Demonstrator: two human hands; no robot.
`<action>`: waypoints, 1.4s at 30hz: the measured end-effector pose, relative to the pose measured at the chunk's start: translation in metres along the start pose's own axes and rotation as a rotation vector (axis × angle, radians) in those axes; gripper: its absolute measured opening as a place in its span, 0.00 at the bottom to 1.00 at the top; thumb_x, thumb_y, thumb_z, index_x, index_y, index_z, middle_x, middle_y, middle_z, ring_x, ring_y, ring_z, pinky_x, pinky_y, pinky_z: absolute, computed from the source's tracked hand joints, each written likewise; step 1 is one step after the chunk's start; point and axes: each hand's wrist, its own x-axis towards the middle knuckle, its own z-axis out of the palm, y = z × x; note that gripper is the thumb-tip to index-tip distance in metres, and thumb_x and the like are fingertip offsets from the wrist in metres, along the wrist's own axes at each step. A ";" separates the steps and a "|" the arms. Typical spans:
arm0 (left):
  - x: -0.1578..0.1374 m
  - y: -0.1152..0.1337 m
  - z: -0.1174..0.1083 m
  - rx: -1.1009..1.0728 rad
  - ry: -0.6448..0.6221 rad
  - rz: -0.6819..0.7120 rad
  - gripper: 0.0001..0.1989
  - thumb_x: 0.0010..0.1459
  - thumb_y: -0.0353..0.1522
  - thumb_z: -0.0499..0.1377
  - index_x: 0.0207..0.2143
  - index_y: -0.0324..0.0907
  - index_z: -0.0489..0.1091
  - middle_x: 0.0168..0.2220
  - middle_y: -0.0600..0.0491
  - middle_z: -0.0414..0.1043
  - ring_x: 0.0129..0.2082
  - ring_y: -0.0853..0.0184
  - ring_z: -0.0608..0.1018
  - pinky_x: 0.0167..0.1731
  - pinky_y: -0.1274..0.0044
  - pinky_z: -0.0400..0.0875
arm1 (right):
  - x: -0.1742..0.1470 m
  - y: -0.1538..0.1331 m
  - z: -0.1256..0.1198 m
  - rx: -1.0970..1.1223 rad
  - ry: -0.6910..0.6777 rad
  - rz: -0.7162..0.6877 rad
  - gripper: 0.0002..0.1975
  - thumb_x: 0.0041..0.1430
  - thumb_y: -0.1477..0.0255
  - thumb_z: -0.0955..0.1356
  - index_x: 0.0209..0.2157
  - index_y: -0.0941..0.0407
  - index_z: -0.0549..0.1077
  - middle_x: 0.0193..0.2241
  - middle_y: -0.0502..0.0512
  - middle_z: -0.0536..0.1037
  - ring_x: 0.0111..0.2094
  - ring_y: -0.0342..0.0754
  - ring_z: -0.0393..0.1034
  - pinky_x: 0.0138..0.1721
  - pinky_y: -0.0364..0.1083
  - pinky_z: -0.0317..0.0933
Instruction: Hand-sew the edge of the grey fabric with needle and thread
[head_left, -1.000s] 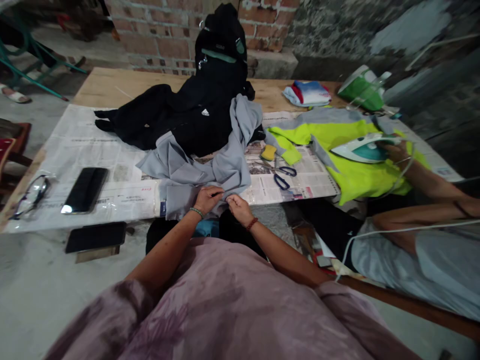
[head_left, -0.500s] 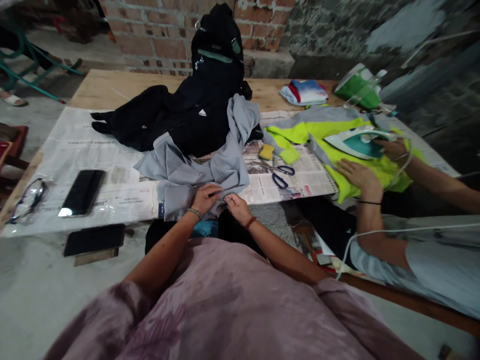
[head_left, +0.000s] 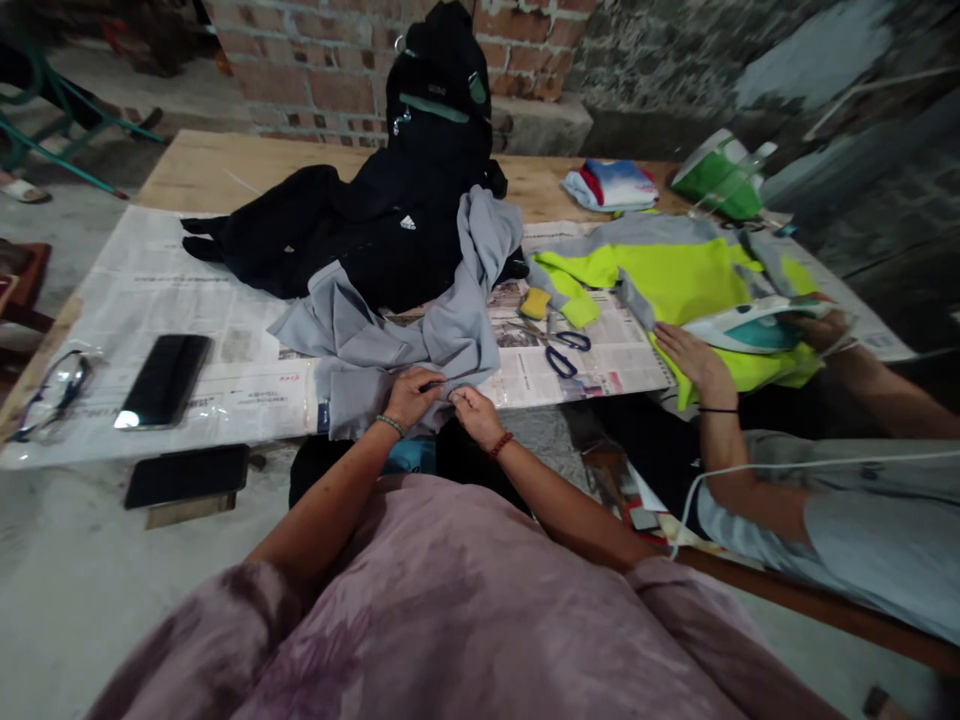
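Observation:
A grey cloth garment (head_left: 450, 335) lies crumpled along the table's front edge, partly over a black jacket (head_left: 352, 240) with a white logo. My left hand (head_left: 409, 398) is closed on the garment's near part. A small dark thing shows at its fingertips, too small to name. Close beside it, my right hand (head_left: 477, 416) pinches the cloth between thumb and fingers. Scissors with dark blue handles (head_left: 562, 355) lie to the right of the garment, near a yellow sponge (head_left: 535, 303).
On the right, a co-worker's hand (head_left: 697, 360) rests on a yellow-green and grey garment (head_left: 675, 275); the other holds an iron (head_left: 750, 325). A phone (head_left: 165, 380) and glasses (head_left: 56, 392) lie on the left. A black backpack (head_left: 435, 110) and folded clothes (head_left: 611, 186) are at the back.
The co-worker's iron has moved right and nearer over the yellow-green garment, and their flat hand has shifted slightly left. My hands stay nearly in place on the grey garment.

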 end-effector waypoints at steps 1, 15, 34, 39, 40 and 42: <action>0.000 0.000 0.000 -0.008 0.001 0.006 0.06 0.49 0.26 0.61 0.31 0.40 0.75 0.32 0.51 0.75 0.35 0.66 0.76 0.40 0.73 0.70 | 0.000 0.000 0.000 0.001 0.000 -0.001 0.11 0.55 0.63 0.60 0.29 0.55 0.67 0.17 0.46 0.63 0.22 0.41 0.56 0.25 0.39 0.52; 0.001 -0.007 0.003 0.019 -0.010 0.024 0.02 0.50 0.28 0.61 0.28 0.41 0.75 0.29 0.52 0.76 0.31 0.68 0.76 0.36 0.74 0.71 | -0.002 -0.006 0.002 -0.054 0.017 -0.009 0.12 0.56 0.63 0.59 0.28 0.55 0.67 0.18 0.47 0.64 0.24 0.42 0.58 0.26 0.40 0.53; 0.001 0.002 -0.001 0.012 -0.111 0.051 0.04 0.51 0.30 0.60 0.26 0.42 0.74 0.26 0.54 0.74 0.29 0.69 0.75 0.34 0.76 0.70 | 0.002 -0.015 0.008 -0.195 0.103 -0.032 0.10 0.56 0.66 0.58 0.26 0.55 0.65 0.22 0.49 0.66 0.28 0.44 0.60 0.31 0.41 0.55; 0.001 -0.001 -0.002 -0.019 -0.034 0.032 0.02 0.51 0.29 0.61 0.27 0.41 0.74 0.28 0.53 0.75 0.30 0.68 0.75 0.35 0.76 0.70 | -0.003 -0.014 0.005 -0.082 0.072 -0.039 0.11 0.55 0.63 0.59 0.29 0.54 0.66 0.19 0.47 0.65 0.24 0.42 0.60 0.28 0.41 0.55; 0.001 -0.001 -0.002 -0.021 -0.027 0.025 0.02 0.51 0.29 0.61 0.27 0.41 0.74 0.28 0.53 0.75 0.30 0.68 0.75 0.35 0.76 0.70 | -0.004 -0.013 0.005 -0.059 0.065 -0.030 0.11 0.55 0.63 0.59 0.29 0.54 0.66 0.18 0.46 0.65 0.23 0.42 0.60 0.27 0.41 0.55; 0.001 -0.002 -0.002 -0.025 -0.023 0.017 0.02 0.51 0.29 0.61 0.27 0.41 0.74 0.28 0.53 0.75 0.30 0.68 0.75 0.35 0.76 0.70 | -0.005 -0.012 0.005 -0.036 0.057 -0.008 0.10 0.54 0.64 0.60 0.28 0.55 0.66 0.17 0.45 0.65 0.21 0.41 0.59 0.27 0.40 0.55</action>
